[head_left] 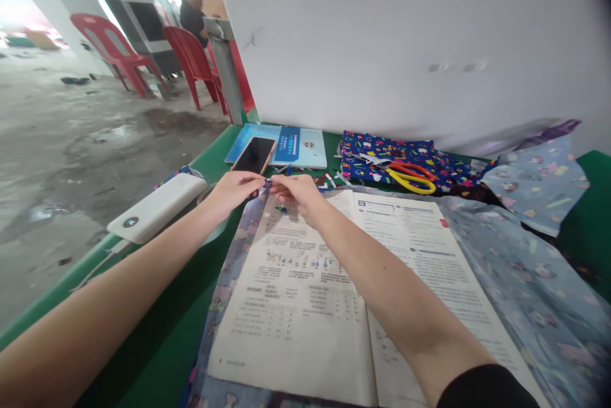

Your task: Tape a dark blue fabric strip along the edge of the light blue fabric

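My left hand (235, 190) and my right hand (300, 195) meet at the top left corner of an open book (296, 344). Thumbs and fingers of both are pinched together on a small bit of the grey-blue patterned cloth (224, 306) at that corner; the fingers partly cover it. The cloth lies under the book and shows along its left and right sides. Just behind my left hand is a dark-screened phone (254, 154). Beyond my right hand are small paper scraps (340, 179) on the green table.
A white power bank (160, 205) with a cable lies at the left table edge. Behind are a blue booklet (305, 148), dark-blue printed cloth (367, 144) and yellow-handled scissors (413, 182). A white panel (405, 39) stands behind the table. Red chairs (112, 48) and a seated person (191, 13) are farther off.
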Tool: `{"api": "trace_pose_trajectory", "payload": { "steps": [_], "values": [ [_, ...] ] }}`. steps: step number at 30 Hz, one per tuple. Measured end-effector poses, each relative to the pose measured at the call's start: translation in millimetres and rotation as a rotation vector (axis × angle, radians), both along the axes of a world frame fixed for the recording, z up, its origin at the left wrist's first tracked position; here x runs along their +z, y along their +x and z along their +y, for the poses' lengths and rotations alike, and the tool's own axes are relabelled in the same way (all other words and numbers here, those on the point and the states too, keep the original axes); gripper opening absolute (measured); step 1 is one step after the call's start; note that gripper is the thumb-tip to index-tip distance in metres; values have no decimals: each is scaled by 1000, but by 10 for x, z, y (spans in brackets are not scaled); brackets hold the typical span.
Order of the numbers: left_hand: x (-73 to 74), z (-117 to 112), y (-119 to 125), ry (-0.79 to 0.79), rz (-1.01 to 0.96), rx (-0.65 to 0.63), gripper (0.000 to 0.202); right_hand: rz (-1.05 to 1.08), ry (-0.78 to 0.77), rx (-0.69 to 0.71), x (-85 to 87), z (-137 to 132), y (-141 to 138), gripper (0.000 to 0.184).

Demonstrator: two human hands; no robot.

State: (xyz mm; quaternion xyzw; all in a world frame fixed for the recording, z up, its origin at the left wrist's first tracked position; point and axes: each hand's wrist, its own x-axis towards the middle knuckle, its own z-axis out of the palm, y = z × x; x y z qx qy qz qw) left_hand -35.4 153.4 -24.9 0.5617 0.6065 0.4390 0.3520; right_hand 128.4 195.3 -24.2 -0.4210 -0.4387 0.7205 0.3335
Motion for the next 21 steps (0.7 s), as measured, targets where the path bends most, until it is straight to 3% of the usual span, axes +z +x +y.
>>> {"api": "trace_pose_trajectory", "payload": {
  "steps": [6, 21],
  "values": [
    [-5, -7, 6, -3, -16, -15, 25, 51, 19, 31, -54, 14, 6, 11],
    [-11, 1, 2, 15, -6, -6, 25, 12, 2, 43, -40, 19, -6, 17]
  ]
}}
